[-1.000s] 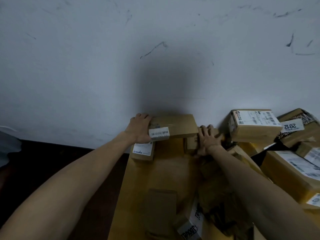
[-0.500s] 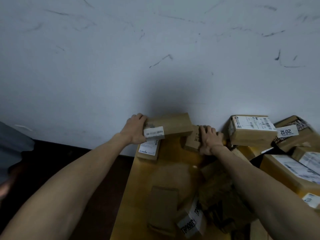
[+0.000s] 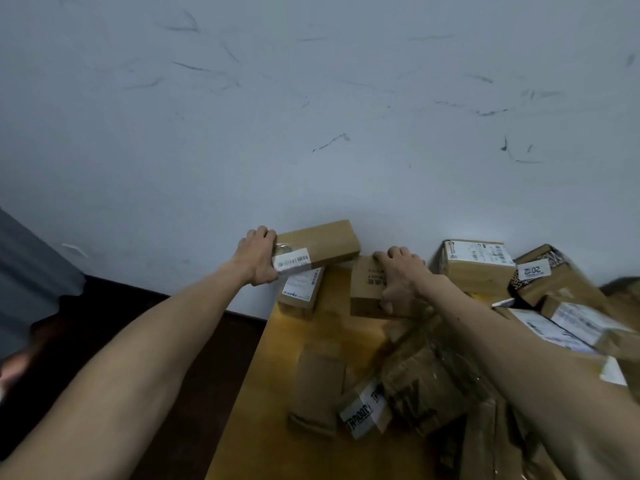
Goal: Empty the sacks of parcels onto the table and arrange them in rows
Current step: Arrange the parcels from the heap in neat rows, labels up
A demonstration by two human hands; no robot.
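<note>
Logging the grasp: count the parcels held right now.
2. The left hand grips the long box by the wall; the right hand grips the small printed box beside it.

Single head-worn wide-angle view, looking forward and down along both forearms. It faces a scuffed white wall [image 3: 311, 116] at close range, with the bench [image 3: 277, 393] lower right of frame.

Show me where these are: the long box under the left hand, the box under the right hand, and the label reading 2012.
long box [image 3: 325, 242], head view, on its bare top face
box under right hand [image 3: 365, 287], head view, on its printed top face
2012 label [image 3: 533, 270], head view, on the printed number
</note>
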